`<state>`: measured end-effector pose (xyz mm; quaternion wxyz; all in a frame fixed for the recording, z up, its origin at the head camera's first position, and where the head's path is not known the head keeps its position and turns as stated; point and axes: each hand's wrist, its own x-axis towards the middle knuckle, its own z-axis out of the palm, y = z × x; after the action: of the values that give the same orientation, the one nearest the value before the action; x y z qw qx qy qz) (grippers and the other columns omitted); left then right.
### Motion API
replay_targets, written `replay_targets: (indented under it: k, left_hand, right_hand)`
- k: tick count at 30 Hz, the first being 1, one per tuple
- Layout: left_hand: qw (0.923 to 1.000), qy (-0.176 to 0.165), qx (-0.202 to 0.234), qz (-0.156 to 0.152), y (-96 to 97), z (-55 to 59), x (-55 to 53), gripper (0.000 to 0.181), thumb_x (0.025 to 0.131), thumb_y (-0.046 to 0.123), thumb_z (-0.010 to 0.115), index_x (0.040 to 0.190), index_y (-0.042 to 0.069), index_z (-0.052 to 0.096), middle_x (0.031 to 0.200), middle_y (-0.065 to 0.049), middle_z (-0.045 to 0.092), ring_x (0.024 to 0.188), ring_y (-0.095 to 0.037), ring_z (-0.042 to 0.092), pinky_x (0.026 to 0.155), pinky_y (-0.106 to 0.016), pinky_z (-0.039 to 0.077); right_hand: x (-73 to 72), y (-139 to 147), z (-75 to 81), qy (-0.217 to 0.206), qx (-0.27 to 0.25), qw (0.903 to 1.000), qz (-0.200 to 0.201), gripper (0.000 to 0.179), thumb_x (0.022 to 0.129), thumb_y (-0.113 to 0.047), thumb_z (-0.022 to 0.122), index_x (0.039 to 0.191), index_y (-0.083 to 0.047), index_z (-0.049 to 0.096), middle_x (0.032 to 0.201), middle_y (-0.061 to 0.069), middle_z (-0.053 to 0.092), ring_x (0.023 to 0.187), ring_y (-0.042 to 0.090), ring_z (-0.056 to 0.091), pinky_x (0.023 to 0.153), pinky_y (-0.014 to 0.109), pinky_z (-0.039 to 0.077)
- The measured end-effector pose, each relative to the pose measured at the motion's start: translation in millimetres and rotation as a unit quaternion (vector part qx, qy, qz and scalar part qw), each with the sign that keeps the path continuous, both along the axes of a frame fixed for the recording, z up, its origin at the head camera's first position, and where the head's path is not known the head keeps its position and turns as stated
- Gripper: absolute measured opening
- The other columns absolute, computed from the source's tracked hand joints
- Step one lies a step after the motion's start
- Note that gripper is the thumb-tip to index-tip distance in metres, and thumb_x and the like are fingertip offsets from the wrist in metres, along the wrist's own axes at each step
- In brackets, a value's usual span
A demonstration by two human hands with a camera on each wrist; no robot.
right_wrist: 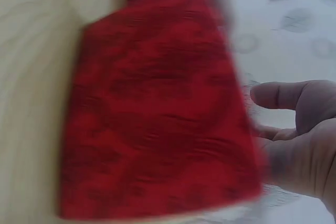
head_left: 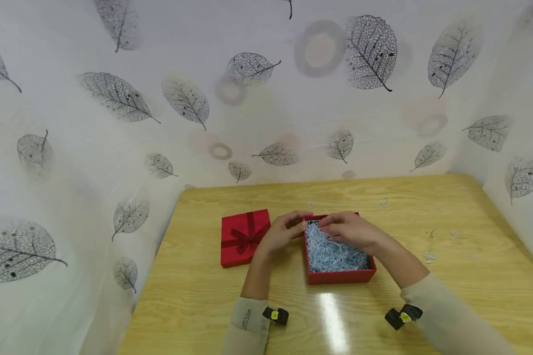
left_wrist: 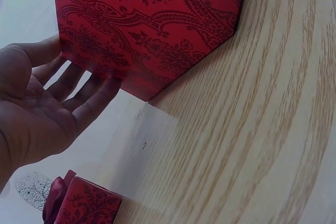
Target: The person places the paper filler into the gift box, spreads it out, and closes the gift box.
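A red gift box (head_left: 341,277) with a dark floral pattern stands on the table, filled with pale blue shredded paper (head_left: 333,251). My left hand (head_left: 281,235) holds the box at its back left corner. In the left wrist view the thumb lies at the upper edge and the fingers rest along the patterned wall. From the right, my right hand (head_left: 350,230) reaches over the rim, its loosely bent fingers touching the paper near the back. The right wrist view shows the thumb (right_wrist: 278,96) extended above the rim, other fingers partly hidden by the blurred box wall.
Left of the box lies a red lid (head_left: 231,241) with a dark ribbon bow (head_left: 244,239). Scraps of shredded paper (head_left: 430,257) are scattered over the right side of the wooden table (head_left: 195,305). Behind and beside it hangs a leaf-patterned cloth (head_left: 266,113).
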<state>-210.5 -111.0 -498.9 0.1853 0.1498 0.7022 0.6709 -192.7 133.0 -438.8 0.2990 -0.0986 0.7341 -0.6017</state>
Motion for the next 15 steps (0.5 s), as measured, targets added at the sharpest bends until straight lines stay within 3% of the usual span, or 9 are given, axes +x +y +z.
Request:
replay_targets:
  k: [3, 6, 12, 15]
  left_hand:
    - [1.0000, 0.001, -0.006, 0.001, -0.1, 0.0, -0.3, 0.035, 0.107, 0.012, 0.062, 0.142, 0.007, 0.066, 0.140, -0.014, 0.065, 0.122, -0.021, 0.066, 0.106, -0.041, 0.056]
    - [1.0000, 0.002, -0.002, 0.002, -0.8, -0.9, 0.0, 0.035, 0.107, 0.013, 0.063, 0.142, 0.006, 0.066, 0.139, -0.014, 0.066, 0.122, -0.023, 0.066, 0.105, -0.042, 0.057]
    - [1.0000, 0.001, 0.000, 0.003, -1.6, -2.0, 1.2, 0.035, 0.108, 0.015, 0.063, 0.142, 0.007, 0.066, 0.135, -0.011, 0.067, 0.120, -0.020, 0.066, 0.104, -0.041, 0.057]
    - [1.0000, 0.003, 0.001, 0.001, -1.4, -2.3, 0.6, 0.036, 0.108, 0.014, 0.063, 0.143, 0.007, 0.065, 0.136, -0.012, 0.066, 0.122, -0.021, 0.064, 0.104, -0.040, 0.057]
  right_hand:
    - [-0.6, 9.3, 13.8, 0.007, -0.030, 0.9995, -0.003, 0.044, 0.110, -0.010, 0.052, 0.144, 0.018, 0.047, 0.145, 0.035, 0.053, 0.134, 0.045, 0.057, 0.113, 0.050, 0.049]
    - [-0.7, 11.1, 17.4, 0.009, -0.054, 0.9985, 0.008, 0.042, 0.110, -0.009, 0.051, 0.142, 0.019, 0.048, 0.138, 0.035, 0.058, 0.126, 0.043, 0.063, 0.110, 0.046, 0.053]
    - [-1.4, -5.6, -3.2, -0.057, -0.083, 0.9938, 0.047, 0.035, 0.108, -0.005, 0.051, 0.135, 0.018, 0.053, 0.123, 0.024, 0.066, 0.113, 0.029, 0.068, 0.103, 0.041, 0.057]
    - [-3.8, -16.5, -17.8, -0.073, -0.071, 0.9939, 0.041, 0.035, 0.108, -0.002, 0.050, 0.136, 0.019, 0.053, 0.123, 0.022, 0.065, 0.109, 0.025, 0.067, 0.099, 0.039, 0.059]
